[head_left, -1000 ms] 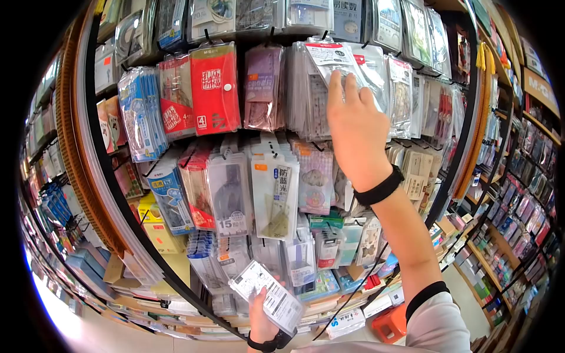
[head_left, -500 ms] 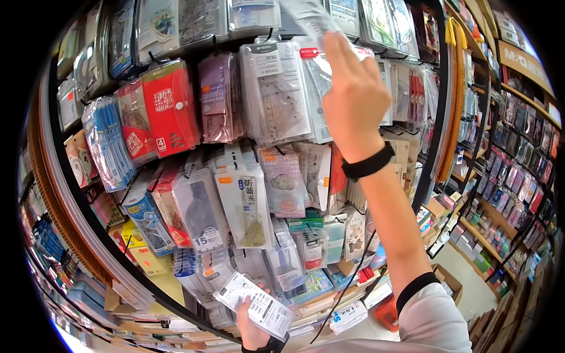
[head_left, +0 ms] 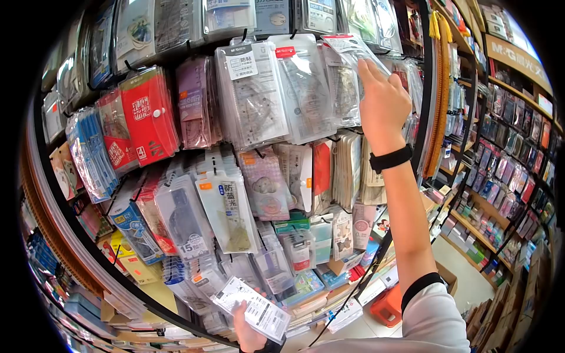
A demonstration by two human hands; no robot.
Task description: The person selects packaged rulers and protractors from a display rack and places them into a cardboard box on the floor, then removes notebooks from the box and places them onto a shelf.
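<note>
My right hand (head_left: 385, 106) is raised to the upper right of the rack, fingers closed on the edge of a clear plastic packet (head_left: 347, 46) with a red strip along its top. That packet is tilted in front of similar hanging packets, and its contents are hard to make out. Just left hangs a clear packet with a red label (head_left: 306, 88), beside a packet with a white label and patterned clear pieces (head_left: 253, 97). Low in view, my left hand (head_left: 250, 330) grips a white printed packet (head_left: 253, 309) with dark drawings and small text, thumb on top.
Red card packs (head_left: 147, 115), blue packs (head_left: 94, 153) and white packs (head_left: 226, 206) hang on hooks around the hands. The rack's black post (head_left: 425, 88) stands right of my right hand. An orange-red object (head_left: 385, 306) is on the floor, near a dark cord (head_left: 347, 300).
My right hand has come down and right with the clear packet, from the top row to the row below. The view has shifted slightly. My left hand still holds the white printed packet.
</note>
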